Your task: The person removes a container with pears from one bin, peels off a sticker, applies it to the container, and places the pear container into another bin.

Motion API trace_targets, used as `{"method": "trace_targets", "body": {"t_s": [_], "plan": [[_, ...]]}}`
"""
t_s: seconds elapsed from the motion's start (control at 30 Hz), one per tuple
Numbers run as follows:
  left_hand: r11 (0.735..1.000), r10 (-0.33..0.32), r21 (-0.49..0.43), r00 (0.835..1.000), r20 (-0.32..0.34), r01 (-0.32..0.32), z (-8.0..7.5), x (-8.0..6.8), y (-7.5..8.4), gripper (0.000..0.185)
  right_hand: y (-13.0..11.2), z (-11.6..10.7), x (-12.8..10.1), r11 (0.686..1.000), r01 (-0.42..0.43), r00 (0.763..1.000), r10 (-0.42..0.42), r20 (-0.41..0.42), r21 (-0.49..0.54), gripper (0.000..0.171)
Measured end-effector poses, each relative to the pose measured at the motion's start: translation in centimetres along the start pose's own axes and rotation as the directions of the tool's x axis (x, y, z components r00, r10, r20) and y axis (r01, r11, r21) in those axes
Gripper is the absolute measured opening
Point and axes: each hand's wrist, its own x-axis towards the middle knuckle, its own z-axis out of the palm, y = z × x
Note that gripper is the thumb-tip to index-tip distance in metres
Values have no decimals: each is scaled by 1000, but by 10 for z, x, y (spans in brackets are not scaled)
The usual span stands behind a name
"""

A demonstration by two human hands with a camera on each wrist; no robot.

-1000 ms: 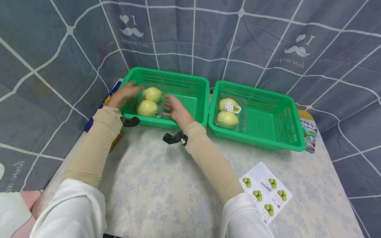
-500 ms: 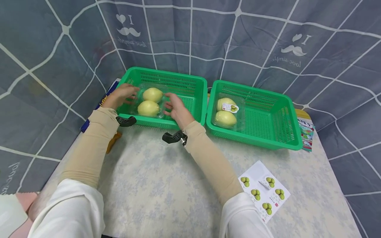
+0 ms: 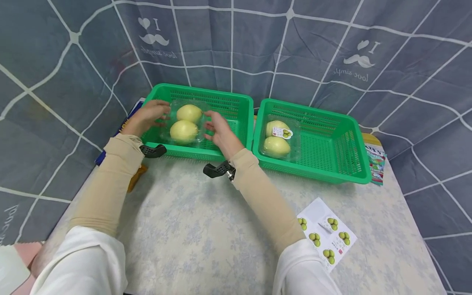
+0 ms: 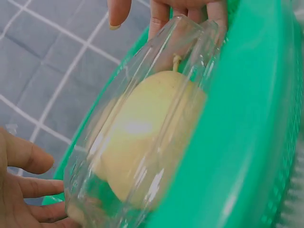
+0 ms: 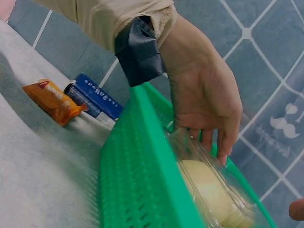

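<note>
A clear plastic pack [image 4: 187,38] with two pale yellow fruits [image 3: 184,131] is held between my hands, inside and above the left green basket [image 3: 212,91]. One fruit shows a short stem in the left wrist view. At the pack's left end is my left hand [image 3: 146,116], fingertips against the plastic and thumb standing apart from it. My right hand [image 3: 221,133] holds the other end, its fingers partly seen through the plastic. Where fingers lie beneath the pack is mostly hidden. A similar pack with two fruits [image 3: 277,146] and a printed label [image 3: 282,132] lies in the right-hand basket [image 3: 321,141].
Beside the left basket are a blue packet [image 5: 97,95] and an orange packet [image 5: 54,102]. A colourful pouch [image 3: 376,162] lies beyond the right basket. On the patterned table [image 3: 206,229], a sticker sheet [image 3: 313,211] shows pictures of green fruit. A grey curtain [image 3: 258,45] hangs behind.
The pack has risen slightly in the left basket between both hands, and its fruits look a little larger. The view has shifted, so the baskets stand slightly further left.
</note>
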Motion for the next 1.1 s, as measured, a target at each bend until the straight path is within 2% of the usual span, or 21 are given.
{"method": "trace_targets", "body": {"t_s": [0.3,0.57,0.83,1.1], "plan": [[989,99,-110,995,7,-98,4,-25,18,61,-22,-18,-23,997,71,997,-71,22,-8,35],[978,171,-131,985,35,-165,15,-48,39,61,-39,-44,-49,993,113,993,-112,45,-31,37],[957,241,-180,969,59,-227,30,-70,39,58,-39,-64,-78,989,148,985,-146,89,-16,39],[935,298,-234,947,117,-265,49,-90,36,56,-38,-82,-101,980,200,973,-196,123,-23,43]]}}
